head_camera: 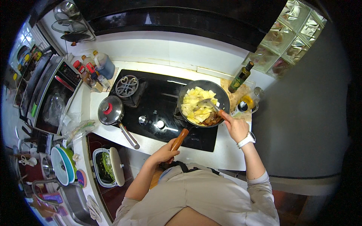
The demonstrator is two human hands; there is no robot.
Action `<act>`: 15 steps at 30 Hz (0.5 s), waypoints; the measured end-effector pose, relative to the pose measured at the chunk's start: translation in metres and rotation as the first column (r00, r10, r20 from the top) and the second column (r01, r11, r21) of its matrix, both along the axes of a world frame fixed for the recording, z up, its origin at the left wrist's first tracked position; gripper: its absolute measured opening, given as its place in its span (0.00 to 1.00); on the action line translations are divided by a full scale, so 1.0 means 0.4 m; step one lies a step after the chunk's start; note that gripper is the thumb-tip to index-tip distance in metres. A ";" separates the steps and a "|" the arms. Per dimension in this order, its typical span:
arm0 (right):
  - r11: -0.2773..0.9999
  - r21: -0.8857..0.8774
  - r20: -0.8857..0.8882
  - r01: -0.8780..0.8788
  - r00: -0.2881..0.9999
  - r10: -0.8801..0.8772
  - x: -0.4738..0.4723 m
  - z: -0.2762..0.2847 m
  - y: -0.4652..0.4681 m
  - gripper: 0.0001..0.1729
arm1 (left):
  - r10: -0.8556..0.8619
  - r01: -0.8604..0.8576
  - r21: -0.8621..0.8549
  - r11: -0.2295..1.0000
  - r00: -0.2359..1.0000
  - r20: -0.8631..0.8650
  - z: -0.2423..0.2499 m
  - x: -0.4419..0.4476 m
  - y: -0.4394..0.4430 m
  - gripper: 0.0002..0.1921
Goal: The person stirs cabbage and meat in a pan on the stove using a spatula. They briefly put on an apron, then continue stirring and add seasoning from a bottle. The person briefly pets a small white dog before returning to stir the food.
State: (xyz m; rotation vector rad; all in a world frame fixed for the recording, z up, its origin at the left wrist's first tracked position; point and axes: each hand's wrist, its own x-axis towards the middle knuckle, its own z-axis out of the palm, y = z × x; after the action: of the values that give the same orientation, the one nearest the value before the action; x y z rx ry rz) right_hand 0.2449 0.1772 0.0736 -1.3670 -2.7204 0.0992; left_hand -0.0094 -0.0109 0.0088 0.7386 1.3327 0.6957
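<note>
My left hand (167,152) grips the wooden handle (180,139) of a dark wok (225,99) on the right burner of a black glass cooktop (158,106). In my right hand (236,127) is a spatula (207,103) with a wooden grip, its metal head among the food. Pale yellow-green chopped cabbage (196,99) fills much of the wok, with browned pieces, possibly meat, (210,120) at the lower right of it. The tip of the spatula's head is partly hidden by the cabbage.
A lidded saucepan (111,110) sits left of the cooktop's knobs, its handle pointing towards me. Right of the wok stand a dark glass bottle (239,79) and a glass oil jug (249,101). Seasoning bottles (104,65) and a microwave (56,96) are at the left, a sink (75,200) at lower left.
</note>
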 end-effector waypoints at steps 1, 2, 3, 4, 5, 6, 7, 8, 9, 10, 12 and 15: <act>1.000 0.019 -0.050 0.012 0.999 -0.011 0.001 -0.007 0.014 0.24 | 0.001 -0.001 -0.019 1.000 1.000 0.003 -0.001 0.001 0.001 0.36; 0.999 0.022 -0.084 0.027 0.996 -0.025 -0.002 -0.014 0.028 0.24 | 0.009 -0.009 -0.001 1.000 1.000 0.006 -0.002 0.003 0.000 0.36; 0.995 0.085 -0.126 0.053 0.991 -0.042 -0.007 -0.020 0.033 0.24 | 0.019 -0.019 0.001 1.000 1.000 0.015 -0.004 0.006 -0.002 0.35; 0.990 0.116 -0.161 0.075 0.985 -0.055 -0.025 -0.033 0.029 0.24 | 0.033 -0.033 -0.007 0.999 0.999 0.026 -0.005 0.008 -0.003 0.34; 0.998 0.040 -0.129 0.039 0.991 -0.034 -0.036 -0.037 0.027 0.24 | 0.047 -0.047 -0.007 0.999 0.998 0.047 -0.006 0.011 -0.005 0.34; 0.999 0.028 -0.095 0.044 0.995 -0.042 -0.048 -0.040 0.017 0.24 | 0.063 -0.062 -0.016 0.998 0.995 0.071 -0.007 0.017 -0.007 0.34; 0.997 -0.048 -0.028 0.059 0.998 -0.060 -0.056 -0.036 0.009 0.24 | 0.083 -0.080 -0.039 0.996 0.991 0.103 -0.008 0.020 -0.008 0.34; 0.997 -0.054 0.051 0.056 0.997 -0.053 -0.052 -0.025 -0.002 0.24 | 0.077 -0.077 -0.012 0.997 0.993 0.091 -0.008 0.020 -0.006 0.34; 1.000 0.004 0.000 0.024 1.000 -0.024 -0.045 -0.009 -0.007 0.23 | 0.078 -0.078 -0.003 0.997 0.993 0.090 -0.008 0.021 -0.005 0.34; 1.000 -0.011 -0.007 0.005 1.000 -0.005 -0.019 0.021 -0.008 0.23 | 0.082 -0.081 -0.018 0.997 0.992 0.095 -0.008 0.022 -0.006 0.34; 0.997 -0.065 -0.053 -0.046 0.998 0.043 0.040 0.081 -0.005 0.21 | 0.054 -0.054 -0.007 0.999 0.996 0.065 -0.008 0.019 -0.005 0.34; 0.989 -0.075 -0.034 -0.124 0.992 0.122 0.053 0.101 -0.020 0.20 | 0.021 -0.021 0.014 1.000 0.999 0.032 -0.010 0.020 -0.003 0.34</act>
State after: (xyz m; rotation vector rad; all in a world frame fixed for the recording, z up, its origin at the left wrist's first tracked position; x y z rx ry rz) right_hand 0.2659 0.1691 0.1141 -1.2041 -2.8024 0.2340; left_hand -0.0014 -0.0122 0.0047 0.7232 1.3087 0.7319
